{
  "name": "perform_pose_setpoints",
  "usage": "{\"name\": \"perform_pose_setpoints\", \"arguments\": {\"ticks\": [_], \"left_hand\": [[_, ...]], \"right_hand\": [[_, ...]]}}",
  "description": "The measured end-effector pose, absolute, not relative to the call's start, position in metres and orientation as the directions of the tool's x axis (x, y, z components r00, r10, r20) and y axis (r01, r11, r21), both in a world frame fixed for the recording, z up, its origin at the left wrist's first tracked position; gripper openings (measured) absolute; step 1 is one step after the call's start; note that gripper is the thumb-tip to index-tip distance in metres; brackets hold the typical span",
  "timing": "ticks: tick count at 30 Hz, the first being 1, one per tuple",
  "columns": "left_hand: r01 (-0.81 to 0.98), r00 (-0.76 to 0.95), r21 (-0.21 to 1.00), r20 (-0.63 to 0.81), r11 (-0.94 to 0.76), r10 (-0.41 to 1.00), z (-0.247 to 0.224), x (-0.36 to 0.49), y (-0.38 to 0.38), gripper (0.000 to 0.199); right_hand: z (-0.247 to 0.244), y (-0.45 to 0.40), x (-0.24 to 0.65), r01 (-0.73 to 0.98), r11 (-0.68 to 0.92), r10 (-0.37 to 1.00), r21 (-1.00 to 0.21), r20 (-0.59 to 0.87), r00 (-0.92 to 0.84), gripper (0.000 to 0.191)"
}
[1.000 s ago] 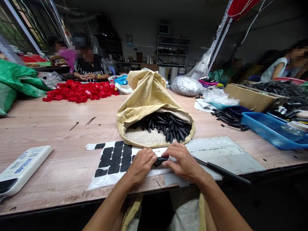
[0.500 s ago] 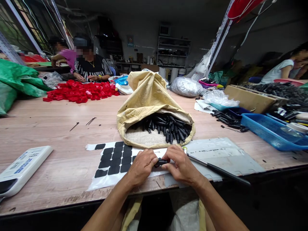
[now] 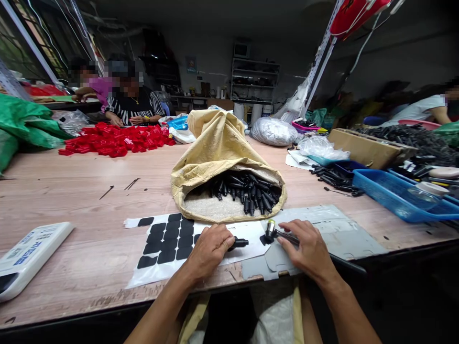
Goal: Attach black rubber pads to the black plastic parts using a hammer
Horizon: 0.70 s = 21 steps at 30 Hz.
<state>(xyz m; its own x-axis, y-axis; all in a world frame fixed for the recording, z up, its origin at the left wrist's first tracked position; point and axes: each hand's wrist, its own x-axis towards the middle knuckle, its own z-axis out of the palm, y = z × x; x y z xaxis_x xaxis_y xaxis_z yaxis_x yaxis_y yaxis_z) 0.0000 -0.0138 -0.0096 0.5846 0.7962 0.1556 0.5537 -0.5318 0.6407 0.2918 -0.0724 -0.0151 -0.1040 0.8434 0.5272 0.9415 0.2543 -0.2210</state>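
Observation:
My left hand (image 3: 211, 248) pinches a black tapered part (image 3: 240, 242) over the white sheet. Black rounded squares (image 3: 168, 243) cover the left of that sheet. My right hand (image 3: 304, 241), to the right, has its thumb and fingers around the shaft of a small hammer (image 3: 270, 229); its head shows a yellow-green cap. Beneath the hammer head lies a small black piece (image 3: 266, 240). Behind both hands a yellow woven sack (image 3: 222, 143) lies open, with many black parts (image 3: 256, 191) in its mouth.
A white device (image 3: 32, 258) lies at the left edge. Red parts (image 3: 118, 138) are piled at the back left, near a person in a striped top (image 3: 135, 105). At the right stand a blue tray (image 3: 398, 198) and a cardboard box (image 3: 369, 148).
My right hand has let go of the black part and moved right onto the hammer. The hammer's head now shows upright. The view has shifted slightly.

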Motion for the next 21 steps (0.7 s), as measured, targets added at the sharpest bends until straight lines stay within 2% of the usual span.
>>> {"name": "perform_pose_setpoints", "arguments": {"ticks": [3, 8, 10, 12, 14, 16, 18, 21], "left_hand": [[0.531, 0.581, 0.672, 0.154, -0.516, 0.799, -0.006, 0.000, -0.015, 0.031], [0.479, 0.613, 0.736, 0.108, -0.477, 0.782, 0.014, -0.005, -0.048, 0.004], [0.470, 0.690, 0.732, 0.044, -0.493, 0.723, 0.015, -0.005, -0.070, 0.012], [0.481, 0.793, 0.673, -0.060, -0.563, 0.606, 0.004, -0.002, -0.090, 0.016], [0.537, 0.831, 0.537, -0.205, -0.650, 0.517, -0.017, 0.003, -0.105, 0.014], [0.630, 0.776, 0.376, -0.331, -0.679, 0.537, -0.042, 0.009, -0.112, 0.016], [0.718, 0.690, 0.275, -0.407, -0.640, 0.599, -0.060, 0.014, -0.114, 0.022], [0.757, 0.644, 0.286, -0.478, -0.587, 0.598, -0.058, 0.019, -0.112, 0.026]], "right_hand": [[-0.024, -0.074, 0.290, 0.959, 0.208, 0.859, -0.192, 0.505, -0.085, 0.018], [-0.025, -0.074, 0.285, 0.963, 0.191, 0.863, -0.191, 0.499, -0.072, 0.017], [-0.024, -0.075, 0.284, 0.963, 0.184, 0.867, -0.196, 0.495, -0.065, 0.018], [-0.024, -0.075, 0.285, 0.963, 0.181, 0.869, -0.200, 0.492, -0.061, 0.018], [-0.025, -0.075, 0.285, 0.962, 0.178, 0.870, -0.205, 0.489, -0.057, 0.017], [-0.025, -0.076, 0.284, 0.962, 0.175, 0.873, -0.210, 0.485, -0.053, 0.017], [-0.025, -0.076, 0.284, 0.961, 0.176, 0.876, -0.214, 0.480, -0.054, 0.018], [-0.024, -0.076, 0.284, 0.959, 0.183, 0.876, -0.215, 0.478, -0.059, 0.018]]}}
